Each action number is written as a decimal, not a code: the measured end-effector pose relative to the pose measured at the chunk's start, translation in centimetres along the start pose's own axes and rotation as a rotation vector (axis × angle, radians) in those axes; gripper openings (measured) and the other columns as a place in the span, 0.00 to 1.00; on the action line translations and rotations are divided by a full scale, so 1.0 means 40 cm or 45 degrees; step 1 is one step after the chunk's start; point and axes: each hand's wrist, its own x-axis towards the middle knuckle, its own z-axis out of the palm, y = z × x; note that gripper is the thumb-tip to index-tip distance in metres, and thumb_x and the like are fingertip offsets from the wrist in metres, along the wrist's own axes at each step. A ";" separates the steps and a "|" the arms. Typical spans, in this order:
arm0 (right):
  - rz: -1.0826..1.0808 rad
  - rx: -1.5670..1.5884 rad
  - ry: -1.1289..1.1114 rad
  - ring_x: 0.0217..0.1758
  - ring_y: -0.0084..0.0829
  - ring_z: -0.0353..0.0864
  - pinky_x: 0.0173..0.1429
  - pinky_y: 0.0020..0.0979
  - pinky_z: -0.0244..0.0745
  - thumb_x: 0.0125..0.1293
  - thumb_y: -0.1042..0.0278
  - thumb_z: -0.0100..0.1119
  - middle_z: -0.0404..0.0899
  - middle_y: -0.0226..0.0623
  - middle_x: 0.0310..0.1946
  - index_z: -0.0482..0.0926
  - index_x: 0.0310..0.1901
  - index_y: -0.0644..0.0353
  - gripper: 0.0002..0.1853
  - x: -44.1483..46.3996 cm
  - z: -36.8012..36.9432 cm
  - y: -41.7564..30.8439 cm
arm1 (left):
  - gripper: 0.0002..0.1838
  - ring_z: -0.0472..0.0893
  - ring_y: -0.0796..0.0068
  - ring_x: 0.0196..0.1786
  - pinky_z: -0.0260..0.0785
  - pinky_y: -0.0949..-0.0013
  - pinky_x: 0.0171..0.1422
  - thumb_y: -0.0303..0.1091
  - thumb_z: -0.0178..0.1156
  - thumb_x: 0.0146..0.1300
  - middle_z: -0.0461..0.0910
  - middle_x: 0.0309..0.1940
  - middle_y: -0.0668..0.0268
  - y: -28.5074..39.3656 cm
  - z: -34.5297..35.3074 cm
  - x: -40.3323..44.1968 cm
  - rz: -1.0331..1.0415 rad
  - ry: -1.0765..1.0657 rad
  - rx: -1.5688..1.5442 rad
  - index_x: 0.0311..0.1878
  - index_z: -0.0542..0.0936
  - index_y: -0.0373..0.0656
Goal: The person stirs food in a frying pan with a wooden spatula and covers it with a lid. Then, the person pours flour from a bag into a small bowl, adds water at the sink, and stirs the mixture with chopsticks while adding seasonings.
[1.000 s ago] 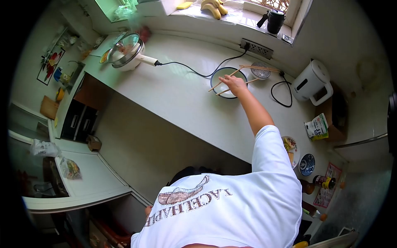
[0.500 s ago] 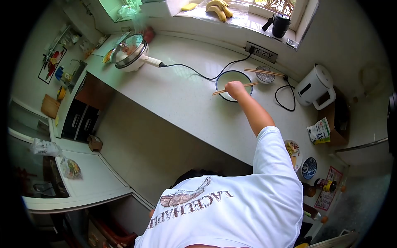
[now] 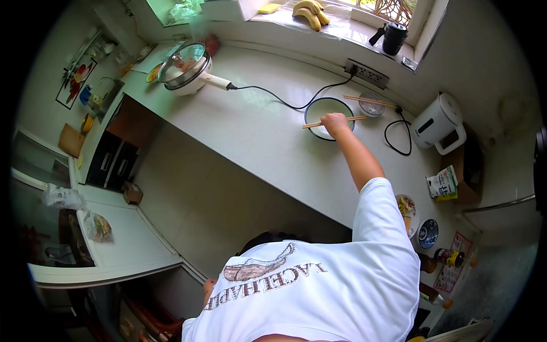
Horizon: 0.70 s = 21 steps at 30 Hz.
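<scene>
My right hand [image 3: 335,122] is over a white bowl [image 3: 327,101] with a dark blue rim on the counter. Its fingers are closed on a pair of wooden chopsticks [image 3: 358,118], which lie nearly level across the bowl's rim. The hand hides part of the bowl's inside. Just beyond stands a small patterned bowl [image 3: 373,106] with another pair of chopsticks [image 3: 360,99] across it. Only a bit of my left hand [image 3: 208,285] shows beside my shirt, low down; its fingers are not clear.
A lidded electric pan [image 3: 185,68] stands at the far left of the counter [image 3: 256,137], its cord running to a socket strip [image 3: 367,74]. To the right are a white kettle [image 3: 437,122], a printed bag [image 3: 442,183], a plate of food [image 3: 407,214] and a blue patterned bowl [image 3: 428,233].
The whole view has shifted slightly, so things sit a little further right. My right hand stays on the chopsticks over the bowl. A bit more of my left hand shows.
</scene>
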 end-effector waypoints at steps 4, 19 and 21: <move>0.025 0.059 0.038 0.37 0.38 0.82 0.38 0.36 0.77 0.56 0.71 0.50 0.81 0.35 0.29 0.80 0.27 0.53 0.07 -0.005 0.008 0.001 | 0.14 0.80 0.56 0.37 0.71 0.58 0.42 0.46 0.64 0.51 0.81 0.31 0.55 -0.009 0.009 0.004 0.006 0.017 0.007 0.29 0.81 0.44; -0.116 1.341 0.449 0.42 0.38 0.78 0.43 0.34 0.74 0.49 0.70 0.66 0.80 0.33 0.38 0.77 0.23 0.59 0.06 -0.367 -0.074 -0.400 | 0.18 0.79 0.57 0.44 0.71 0.62 0.48 0.45 0.68 0.46 0.80 0.39 0.56 0.077 -0.041 -0.005 -0.127 -0.250 0.213 0.36 0.82 0.44; -0.030 1.449 0.246 0.38 0.39 0.79 0.41 0.33 0.74 0.49 0.68 0.68 0.81 0.39 0.38 0.75 0.20 0.64 0.11 -0.465 -0.055 -0.464 | 0.19 0.79 0.57 0.45 0.71 0.63 0.48 0.46 0.69 0.45 0.80 0.40 0.56 0.123 -0.084 0.032 -0.124 -0.380 0.315 0.37 0.83 0.44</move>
